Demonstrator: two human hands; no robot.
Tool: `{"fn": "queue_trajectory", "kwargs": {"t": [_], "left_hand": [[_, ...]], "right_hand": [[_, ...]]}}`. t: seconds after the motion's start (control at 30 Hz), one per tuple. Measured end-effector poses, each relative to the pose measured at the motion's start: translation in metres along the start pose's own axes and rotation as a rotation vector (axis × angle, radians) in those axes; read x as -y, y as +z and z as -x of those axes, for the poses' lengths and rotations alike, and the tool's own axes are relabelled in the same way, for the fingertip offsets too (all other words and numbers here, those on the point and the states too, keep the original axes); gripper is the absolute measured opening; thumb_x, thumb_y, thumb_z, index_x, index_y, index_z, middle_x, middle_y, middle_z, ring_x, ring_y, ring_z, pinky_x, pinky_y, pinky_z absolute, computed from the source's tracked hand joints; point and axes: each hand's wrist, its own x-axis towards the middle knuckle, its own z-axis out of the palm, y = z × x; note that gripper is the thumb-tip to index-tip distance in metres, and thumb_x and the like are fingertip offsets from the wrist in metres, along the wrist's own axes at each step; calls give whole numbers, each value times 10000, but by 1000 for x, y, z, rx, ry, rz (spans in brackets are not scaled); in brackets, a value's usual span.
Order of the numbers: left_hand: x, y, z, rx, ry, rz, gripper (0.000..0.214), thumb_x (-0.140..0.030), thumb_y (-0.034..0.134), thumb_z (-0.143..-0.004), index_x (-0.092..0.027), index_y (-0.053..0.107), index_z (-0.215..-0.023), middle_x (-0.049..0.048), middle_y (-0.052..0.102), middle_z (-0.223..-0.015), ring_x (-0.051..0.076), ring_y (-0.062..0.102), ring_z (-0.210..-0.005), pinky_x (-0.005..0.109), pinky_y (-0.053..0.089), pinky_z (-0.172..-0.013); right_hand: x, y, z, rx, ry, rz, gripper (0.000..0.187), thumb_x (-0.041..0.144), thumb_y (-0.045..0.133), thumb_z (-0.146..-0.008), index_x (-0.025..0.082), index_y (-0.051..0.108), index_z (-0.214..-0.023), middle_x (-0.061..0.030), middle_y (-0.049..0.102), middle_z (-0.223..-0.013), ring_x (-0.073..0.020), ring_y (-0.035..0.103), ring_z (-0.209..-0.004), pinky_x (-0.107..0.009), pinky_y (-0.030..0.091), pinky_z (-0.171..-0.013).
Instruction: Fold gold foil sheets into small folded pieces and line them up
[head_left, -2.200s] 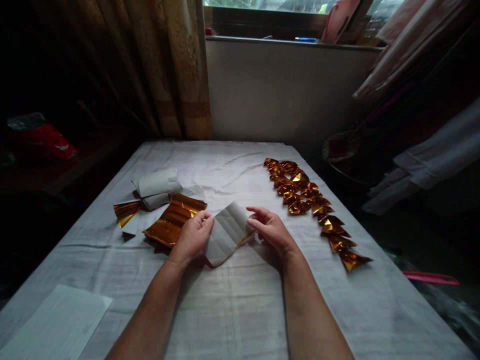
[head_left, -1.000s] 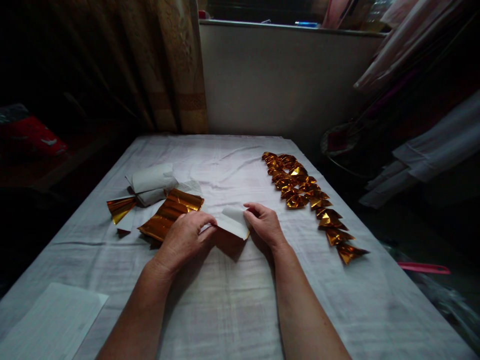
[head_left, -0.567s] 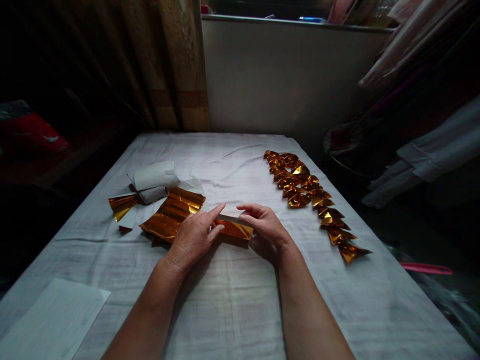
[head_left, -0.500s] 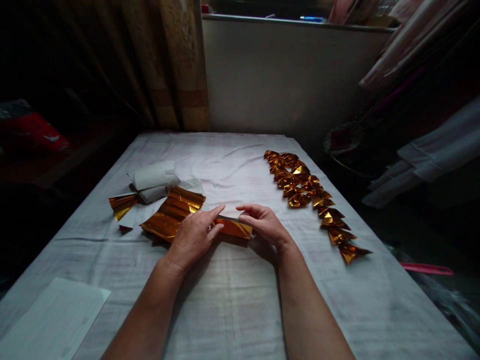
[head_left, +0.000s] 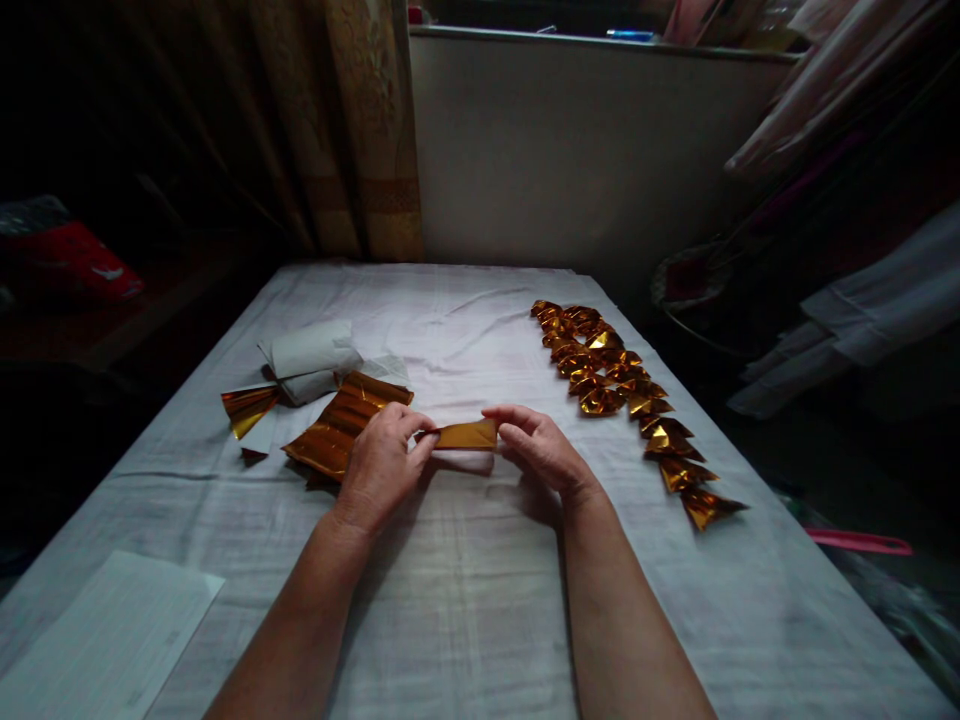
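Note:
A folded strip of gold foil paper is held in the air just above the table, its pale underside or a pale flap showing along the lower edge. My left hand pinches its left end between thumb and fingers. At the right end, my right hand has thumb and index finger a little apart, right against the strip's edge; whether they touch it I cannot tell. Under and beside my left hand lies a stack of gold foil sheets. Several folded gold foil pieces lie in rows to the right.
Behind the foil stack are a rolled white paper bundle and a fanned gold foil scrap. A pale sheet of paper lies at the near left on the cloth-covered table. Clothes hang beyond the right edge.
The strip has tilted, so its broad gold face and pale lower part now show. My right hand has shifted slightly right; my left hand still grips the left end.

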Motion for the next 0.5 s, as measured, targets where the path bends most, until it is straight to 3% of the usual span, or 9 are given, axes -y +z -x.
{"fn": "queue_trajectory", "kwargs": {"t": [0.1, 0.17, 0.3, 0.5], "left_hand": [[4, 3, -2, -19, -47, 80, 75, -264, 636, -775, -223, 699, -779, 30, 655, -966, 195, 622, -927, 310, 475, -851], [5, 4, -3, 53, -103, 181, 84, -286, 641, -748, -216, 686, -762, 24, 676, -944, 193, 633, -894, 294, 480, -801], [5, 5, -5, 221, -233, 393, 218, -400, 599, -765, -196, 675, -784, -12, 663, -707, 161, 606, -654, 245, 433, -603], [7, 6, -7, 191, -268, 522, 281, -456, 604, -727, -181, 662, -743, -16, 651, -663, 148, 596, -632, 237, 428, -618]], "right_hand": [[2, 2, -1, 17, -27, 23, 428, 495, 840, -576, 199, 751, -873, -22, 732, -867, -151, 631, -770, -267, 487, -728], [1, 4, -3, -25, -51, 57, 400, 521, 824, -584, 187, 744, -789, -13, 711, -771, -140, 605, -696, -263, 477, -680], [-4, 5, -6, -79, -43, 112, 428, 585, 783, -604, 176, 715, -714, 18, 608, -594, -97, 477, -521, -223, 376, -484], [-5, 2, -5, -80, -73, 147, 422, 589, 756, -636, 178, 687, -699, 26, 552, -576, -86, 422, -492, -214, 327, -427]]}}
